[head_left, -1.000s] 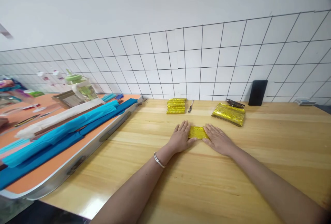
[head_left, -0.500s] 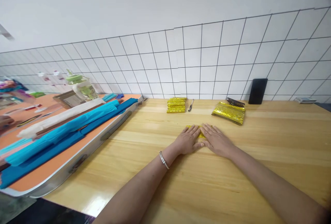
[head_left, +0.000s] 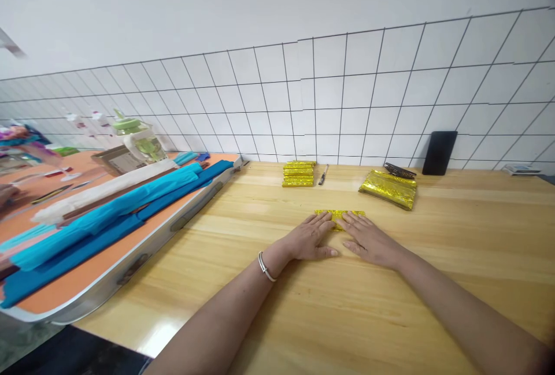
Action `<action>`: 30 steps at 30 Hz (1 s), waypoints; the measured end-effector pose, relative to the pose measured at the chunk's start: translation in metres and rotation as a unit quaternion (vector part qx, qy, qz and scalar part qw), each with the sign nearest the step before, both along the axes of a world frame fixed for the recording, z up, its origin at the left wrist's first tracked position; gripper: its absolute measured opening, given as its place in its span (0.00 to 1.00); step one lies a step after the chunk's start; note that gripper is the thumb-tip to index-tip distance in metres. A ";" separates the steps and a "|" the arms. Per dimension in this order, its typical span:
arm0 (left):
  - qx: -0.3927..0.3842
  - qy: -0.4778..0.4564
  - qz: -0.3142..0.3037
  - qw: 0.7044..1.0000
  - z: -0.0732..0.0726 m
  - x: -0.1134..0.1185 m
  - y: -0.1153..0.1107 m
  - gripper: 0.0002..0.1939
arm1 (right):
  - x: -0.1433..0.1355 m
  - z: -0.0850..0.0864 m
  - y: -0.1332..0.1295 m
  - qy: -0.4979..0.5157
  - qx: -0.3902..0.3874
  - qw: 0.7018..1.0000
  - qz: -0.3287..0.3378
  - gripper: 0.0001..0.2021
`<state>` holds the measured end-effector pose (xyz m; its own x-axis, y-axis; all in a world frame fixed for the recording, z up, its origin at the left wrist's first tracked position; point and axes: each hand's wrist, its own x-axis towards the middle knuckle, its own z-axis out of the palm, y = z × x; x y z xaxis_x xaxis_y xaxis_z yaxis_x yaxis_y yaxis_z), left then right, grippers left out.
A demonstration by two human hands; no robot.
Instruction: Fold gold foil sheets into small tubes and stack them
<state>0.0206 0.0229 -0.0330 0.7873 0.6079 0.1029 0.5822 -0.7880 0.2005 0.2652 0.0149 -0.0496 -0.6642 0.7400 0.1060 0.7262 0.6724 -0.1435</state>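
A narrow strip of shiny gold foil [head_left: 339, 216] lies flat on the wooden table [head_left: 329, 305]. My left hand [head_left: 310, 237] rests on its left part, fingers stretched out and palm down. On the right part lies my right hand [head_left: 368, 237], also flat with its fingers extended. Both hands cover much of the strip. Beyond them sits a stack of folded gold foil pieces [head_left: 298, 174], with a pen [head_left: 323, 174] beside it. A larger folded gold foil bundle [head_left: 389, 189] lies to the right, touching a dark stapler-like object [head_left: 399, 171] behind it.
A black phone [head_left: 439, 152] leans on the tiled wall. At left, an orange-topped table [head_left: 99, 259] bears rolls of blue crepe paper [head_left: 130, 196], a white roll [head_left: 104, 187] and a green-lidded bottle [head_left: 145, 141]. Another person's hand [head_left: 6, 195] shows at the far left edge.
My hands have slid slightly apart on the gold foil strip, and my thumbs, close together before, now have a gap between them. More of the strip shows. The view has shifted a little.
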 end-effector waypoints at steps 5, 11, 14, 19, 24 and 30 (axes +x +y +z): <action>-0.026 0.001 -0.018 1.000 0.003 -0.003 0.002 0.38 | -0.001 0.004 -0.002 -0.008 0.013 1.000 0.012 0.28; -0.064 -0.014 -0.041 0.997 -0.003 -0.017 0.017 0.32 | 0.003 0.015 -0.001 -0.037 0.031 0.997 0.054 0.28; -0.088 -0.034 -0.056 0.994 -0.007 -0.028 0.028 0.29 | 0.012 0.020 0.003 -0.031 0.022 0.997 0.072 0.25; -0.134 -0.051 -0.044 0.989 -0.009 -0.041 0.039 0.25 | 0.034 0.025 0.014 0.004 -0.039 0.996 0.078 0.20; -0.177 -0.032 -0.015 0.984 -0.004 -0.051 0.042 0.21 | 0.062 0.029 0.024 0.035 -0.140 0.989 0.042 0.21; -0.203 -0.025 -0.006 0.979 0.000 -0.059 0.045 0.20 | 0.080 0.035 0.030 0.002 -0.204 0.979 0.008 0.25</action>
<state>-0.0380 0.0674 -0.0329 0.7948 0.5975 -0.1063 0.5549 -0.6446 0.5259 0.3453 0.0446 -0.0149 -0.6760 0.7110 -0.1937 0.7150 0.5692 -0.4059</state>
